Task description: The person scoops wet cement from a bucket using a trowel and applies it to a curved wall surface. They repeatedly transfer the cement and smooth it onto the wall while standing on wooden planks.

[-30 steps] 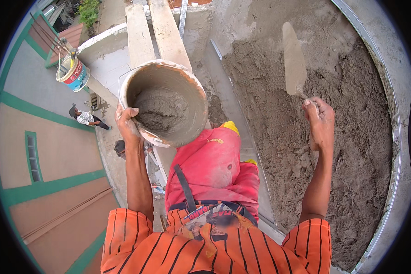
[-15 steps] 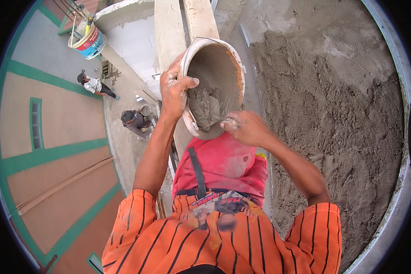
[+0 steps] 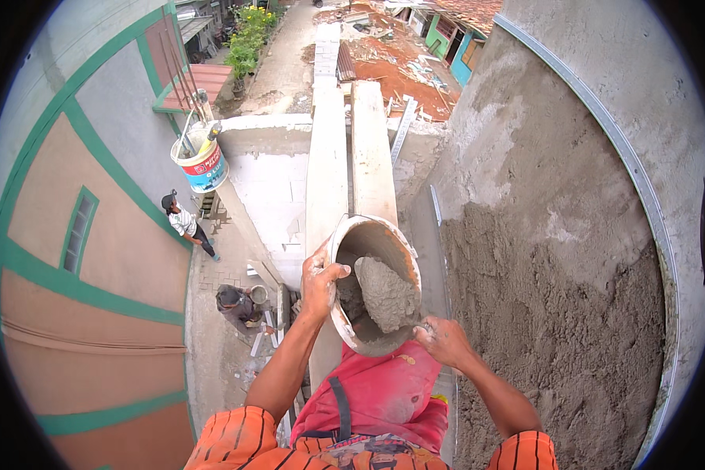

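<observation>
My left hand (image 3: 321, 286) grips the left rim of a mortar-stained bucket (image 3: 388, 241), thumb over the edge, and the bucket tilts so its mouth faces me. Closed around the handle of a trowel, my right hand (image 3: 440, 341) is at the bucket's lower right rim. A thick heap of wet grey mortar (image 3: 388, 296) lies on the trowel inside the bucket and hides its blade. More mortar sits in the bucket below the heap. To my right is a wall with rough, wet mortar (image 3: 556, 337).
Long planks (image 3: 370, 149) run ahead at height. A metal strip (image 3: 630, 145) edges the mortared wall. At the left, a red-and-blue pail (image 3: 204, 168) with tools rests on a post. Two people are far below, one standing (image 3: 186, 223), one crouching by a bucket (image 3: 235, 305).
The trowel has come up loaded with a heap of mortar. My view has tilted up, so the bucket and hands sit lower in the picture and the street ahead shows.
</observation>
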The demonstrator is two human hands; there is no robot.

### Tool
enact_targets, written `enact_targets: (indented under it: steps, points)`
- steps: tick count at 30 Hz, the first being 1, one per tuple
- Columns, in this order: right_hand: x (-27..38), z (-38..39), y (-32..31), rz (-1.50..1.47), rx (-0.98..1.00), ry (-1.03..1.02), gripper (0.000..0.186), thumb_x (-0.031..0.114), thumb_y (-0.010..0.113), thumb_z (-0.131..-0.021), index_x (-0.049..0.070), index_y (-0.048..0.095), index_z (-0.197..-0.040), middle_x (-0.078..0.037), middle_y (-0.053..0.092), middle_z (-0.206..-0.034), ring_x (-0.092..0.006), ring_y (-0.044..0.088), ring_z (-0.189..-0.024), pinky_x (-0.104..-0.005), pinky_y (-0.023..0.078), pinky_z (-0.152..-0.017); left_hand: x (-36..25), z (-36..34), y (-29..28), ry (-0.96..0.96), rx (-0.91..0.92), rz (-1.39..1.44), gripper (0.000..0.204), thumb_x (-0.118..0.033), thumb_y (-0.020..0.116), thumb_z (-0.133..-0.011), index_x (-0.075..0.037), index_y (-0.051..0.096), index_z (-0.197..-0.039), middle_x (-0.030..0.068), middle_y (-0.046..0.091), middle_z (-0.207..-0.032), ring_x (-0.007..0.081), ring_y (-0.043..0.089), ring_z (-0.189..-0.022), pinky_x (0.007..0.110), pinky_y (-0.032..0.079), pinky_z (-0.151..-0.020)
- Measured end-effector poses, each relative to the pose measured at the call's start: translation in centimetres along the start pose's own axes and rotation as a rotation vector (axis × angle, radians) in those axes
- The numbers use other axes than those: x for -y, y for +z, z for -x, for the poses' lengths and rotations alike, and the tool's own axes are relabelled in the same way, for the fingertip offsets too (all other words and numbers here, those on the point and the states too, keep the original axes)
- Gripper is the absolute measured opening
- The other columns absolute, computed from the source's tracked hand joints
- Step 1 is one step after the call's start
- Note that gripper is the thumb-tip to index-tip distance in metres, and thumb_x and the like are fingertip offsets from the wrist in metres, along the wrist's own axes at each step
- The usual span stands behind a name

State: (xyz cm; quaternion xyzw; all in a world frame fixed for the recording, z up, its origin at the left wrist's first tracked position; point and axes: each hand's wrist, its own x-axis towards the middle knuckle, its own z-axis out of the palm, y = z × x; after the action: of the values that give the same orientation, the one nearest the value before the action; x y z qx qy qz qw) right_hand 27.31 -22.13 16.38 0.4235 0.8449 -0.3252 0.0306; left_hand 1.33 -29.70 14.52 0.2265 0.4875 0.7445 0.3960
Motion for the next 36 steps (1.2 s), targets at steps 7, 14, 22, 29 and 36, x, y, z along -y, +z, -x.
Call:
enact_targets:
  steps: [7, 14, 22, 29, 36]
  points:
    - [0.3, -0.1, -5.2, 0.040, -0.100, -0.003, 0.033, 0.033, 0.069, -0.082, 0.003, 0.067, -0.096, -0.020, 0.068, -0.084, -0.0402, 0.065, -0.082, -0.0467, 0.049, -0.073, 0.0, -1.5, -4.3, -0.064, -0.049, 0.179, 0.060, -0.004, 0.053, -0.064, 0.006, 0.059, -0.123, 0.0106, 0.064, -0.111, 0.0200, 0.060, -0.099, 0.027, 0.044, -0.094]
    - [-3.0, -5.1, -9.3, 0.292, -0.255, 0.158, 0.035, 0.037, 0.069, -0.082, 0.005, 0.067, -0.095, -0.018, 0.069, -0.086, -0.0388, 0.065, -0.084, -0.0464, 0.049, -0.075, 1.4, -2.6, -10.1, -0.069, -0.134, 0.165, 0.060, -0.009, 0.054, -0.060, 0.010, 0.059, -0.117, 0.0169, 0.065, -0.108, 0.0252, 0.062, -0.097, 0.031, 0.047, -0.090]
    - [-10.8, -15.9, -5.5, 0.251, -0.331, 0.234, 0.041, 0.043, 0.067, -0.083, 0.004, 0.067, -0.096, -0.020, 0.068, -0.085, -0.0408, 0.064, -0.087, -0.0489, 0.048, -0.075, 1.1, -2.7, -8.3, -0.050, -0.222, 0.147, 0.064, -0.016, 0.056, -0.062, 0.011, 0.055, -0.120, 0.0200, 0.065, -0.106, 0.0320, 0.063, -0.094, 0.038, 0.051, -0.087]
    - [-13.8, -22.0, -3.1, -0.229, -0.220, 0.078, 0.035, 0.037, 0.068, -0.085, 0.003, 0.067, -0.092, -0.015, 0.067, -0.076, -0.0289, 0.067, -0.076, -0.0417, 0.051, -0.067, 1.4, -2.7, -4.8, 0.000, -0.336, 0.106, 0.059, -0.016, 0.057, -0.065, 0.013, 0.058, -0.116, 0.0190, 0.067, -0.099, 0.0274, 0.065, -0.085, 0.034, 0.053, -0.078]
    - [-26.2, -32.2, -1.4, -0.972, -0.078, 0.414, 0.029, 0.033, 0.064, -0.091, 0.005, 0.062, -0.087, -0.001, 0.060, -0.069, -0.0089, 0.053, -0.051, -0.0232, 0.043, -0.047, 1.8, -3.4, -5.4, 0.010, -0.392, 0.046, 0.060, -0.018, 0.058, -0.064, 0.013, 0.057, -0.116, 0.0195, 0.066, -0.099, 0.0279, 0.064, -0.085, 0.034, 0.053, -0.077]
